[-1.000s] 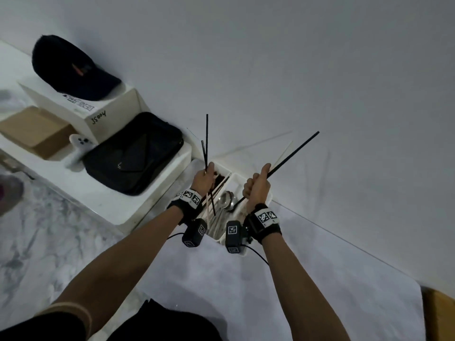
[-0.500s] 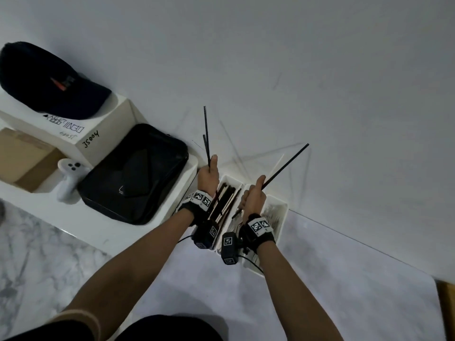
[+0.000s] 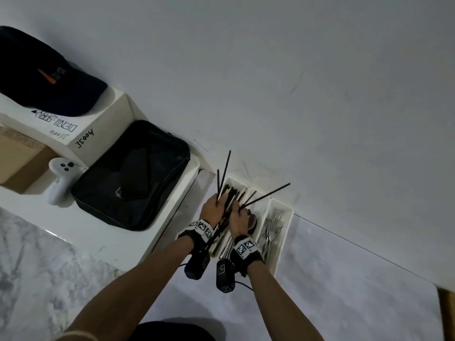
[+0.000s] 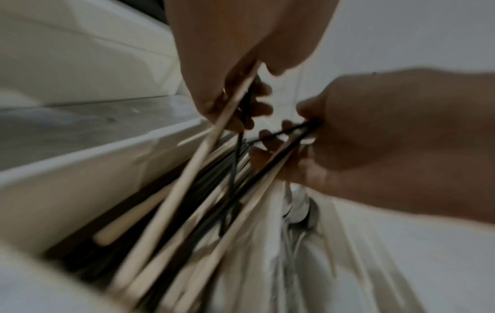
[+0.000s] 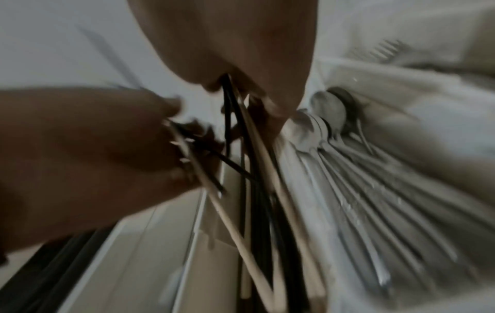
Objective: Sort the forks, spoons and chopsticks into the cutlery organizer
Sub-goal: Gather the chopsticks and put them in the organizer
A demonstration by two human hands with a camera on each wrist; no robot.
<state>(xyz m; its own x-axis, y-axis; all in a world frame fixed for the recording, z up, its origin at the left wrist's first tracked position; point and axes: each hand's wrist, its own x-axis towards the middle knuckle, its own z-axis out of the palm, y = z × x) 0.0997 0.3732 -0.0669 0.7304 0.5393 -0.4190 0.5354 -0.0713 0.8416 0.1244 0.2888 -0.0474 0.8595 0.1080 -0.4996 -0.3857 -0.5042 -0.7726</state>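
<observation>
- Head view: left hand (image 3: 211,208) pinching a bundle of black and pale chopsticks (image 3: 223,178), tips toward 12 o'clock.
- Right hand (image 3: 237,219) clenched on a second bundle (image 3: 267,195), pointing to 2 o'clock.
- Both low over the cutlery organizer (image 3: 285,232), left compartment.
- Spoons (image 5: 325,118) in middle compartment, forks (image 3: 272,225) at 3 o'clock.
- Step, judged: lowering chopsticks in. Next: align lengthwise with compartment, then release.
- Wall close at 12 o'clock, white ledge (image 3: 172,217) at 9; open floor toward 6.
</observation>
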